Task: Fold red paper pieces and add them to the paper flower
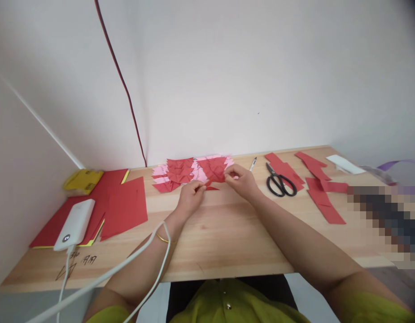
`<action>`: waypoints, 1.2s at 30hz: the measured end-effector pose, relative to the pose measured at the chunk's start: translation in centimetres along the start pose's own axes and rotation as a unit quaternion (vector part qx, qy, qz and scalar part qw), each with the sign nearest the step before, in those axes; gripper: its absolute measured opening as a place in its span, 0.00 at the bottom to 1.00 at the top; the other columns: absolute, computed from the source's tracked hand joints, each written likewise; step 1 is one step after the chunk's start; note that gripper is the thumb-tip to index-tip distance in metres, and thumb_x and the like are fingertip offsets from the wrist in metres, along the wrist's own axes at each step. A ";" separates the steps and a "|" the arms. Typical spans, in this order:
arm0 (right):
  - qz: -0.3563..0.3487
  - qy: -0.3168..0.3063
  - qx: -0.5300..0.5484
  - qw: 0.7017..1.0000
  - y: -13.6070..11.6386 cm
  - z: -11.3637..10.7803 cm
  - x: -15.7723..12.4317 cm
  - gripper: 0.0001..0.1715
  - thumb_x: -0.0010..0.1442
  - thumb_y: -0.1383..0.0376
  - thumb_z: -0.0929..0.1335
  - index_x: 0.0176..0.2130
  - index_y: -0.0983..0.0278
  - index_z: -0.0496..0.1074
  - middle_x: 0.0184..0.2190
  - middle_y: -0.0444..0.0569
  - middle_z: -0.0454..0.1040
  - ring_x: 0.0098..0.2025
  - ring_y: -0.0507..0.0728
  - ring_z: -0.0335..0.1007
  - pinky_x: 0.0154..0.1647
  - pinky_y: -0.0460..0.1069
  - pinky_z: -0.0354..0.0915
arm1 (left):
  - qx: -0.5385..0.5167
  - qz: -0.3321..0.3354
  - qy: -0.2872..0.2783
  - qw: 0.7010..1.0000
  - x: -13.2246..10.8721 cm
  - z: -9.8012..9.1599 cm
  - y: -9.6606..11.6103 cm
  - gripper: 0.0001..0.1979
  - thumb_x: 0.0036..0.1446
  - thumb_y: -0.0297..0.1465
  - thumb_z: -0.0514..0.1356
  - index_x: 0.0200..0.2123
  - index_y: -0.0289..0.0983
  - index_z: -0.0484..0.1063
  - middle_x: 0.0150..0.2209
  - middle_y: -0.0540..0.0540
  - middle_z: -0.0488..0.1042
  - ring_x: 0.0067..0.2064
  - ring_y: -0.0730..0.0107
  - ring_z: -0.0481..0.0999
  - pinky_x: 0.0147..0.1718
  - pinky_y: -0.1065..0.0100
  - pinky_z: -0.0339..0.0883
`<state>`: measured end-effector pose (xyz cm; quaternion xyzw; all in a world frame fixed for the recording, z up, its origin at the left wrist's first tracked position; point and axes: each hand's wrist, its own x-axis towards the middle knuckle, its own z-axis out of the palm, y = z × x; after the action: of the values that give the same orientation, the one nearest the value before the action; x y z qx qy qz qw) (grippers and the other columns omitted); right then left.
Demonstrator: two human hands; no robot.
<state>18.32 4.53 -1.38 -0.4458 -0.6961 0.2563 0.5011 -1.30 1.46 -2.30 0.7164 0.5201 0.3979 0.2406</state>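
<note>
My left hand [191,197] and my right hand [241,181] are both closed in a pinch, with a small strip of red paper [212,184] held between them just above the table. The fine folds of this piece are too small to make out. Right behind it lie folded red paper pieces [180,170] with pointed edges. Among them are pink paper pieces [160,171], also pointed, and my right fingertips partly cover that pile. A bangle circles my left wrist.
On the right lie black-handled scissors [277,181], a pen [253,164], red paper strips [323,204] and a white flat item [345,164]. On the left are red sheets [126,208], a yellow packet [83,181] and a white power bank [76,220]; a white cable crosses my left forearm.
</note>
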 end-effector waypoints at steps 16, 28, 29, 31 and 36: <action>-0.017 -0.176 0.028 0.984 0.2 2.2 -1.8 0.05 0.47 0.72 0.63 0.26 0.65 0.69 0.24 0.43 0.69 0.27 0.50 0.63 0.27 0.44 0.58 | -0.004 0.008 -0.041 0.999 -0.3 0.2 1.0 0.04 0.52 0.29 0.57 0.26 0.35 0.69 0.25 0.51 0.68 0.29 0.73 0.65 0.31 0.71 0.57; 0.048 -0.065 -0.026 0.996 0.6 0.0 0.0 0.03 0.47 0.68 0.65 0.24 0.65 0.68 0.22 0.43 0.70 0.25 0.50 0.62 0.27 0.45 0.58 | -0.125 -0.103 0.001 0.987 0.0 0.1 0.7 0.11 0.50 0.33 0.59 0.20 0.35 0.63 0.19 0.55 0.60 0.23 0.78 0.58 0.24 0.73 0.52; 0.057 -0.044 -0.022 0.997 0.7 -0.1 0.1 0.03 0.48 0.67 0.65 0.24 0.65 0.67 0.22 0.44 0.70 0.25 0.50 0.62 0.27 0.46 0.58 | -0.154 -0.120 0.011 0.981 0.0 0.2 0.6 0.12 0.49 0.34 0.59 0.20 0.35 0.63 0.19 0.55 0.60 0.23 0.78 0.58 0.24 0.73 0.52; 0.067 -0.034 -0.003 0.997 0.9 -0.1 0.1 0.05 0.50 0.65 0.65 0.25 0.65 0.68 0.23 0.44 0.70 0.25 0.51 0.63 0.28 0.46 0.59 | -0.223 -0.148 0.023 0.963 0.1 0.4 0.3 0.12 0.48 0.34 0.60 0.20 0.35 0.63 0.19 0.54 0.62 0.23 0.78 0.60 0.25 0.73 0.54; 0.049 -0.161 0.104 0.980 0.2 1.1 -0.8 0.11 0.52 0.59 0.68 0.32 0.64 0.70 0.27 0.45 0.71 0.29 0.52 0.66 0.30 0.46 0.62 | -0.341 -0.165 0.002 0.926 0.0 1.0 -0.2 0.11 0.46 0.35 0.63 0.23 0.34 0.66 0.21 0.52 0.68 0.25 0.76 0.66 0.29 0.72 0.59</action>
<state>17.46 4.00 -2.38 -0.3778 -0.7142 0.4202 0.4131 -0.60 1.57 -3.02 0.4947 0.4645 0.5074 0.5311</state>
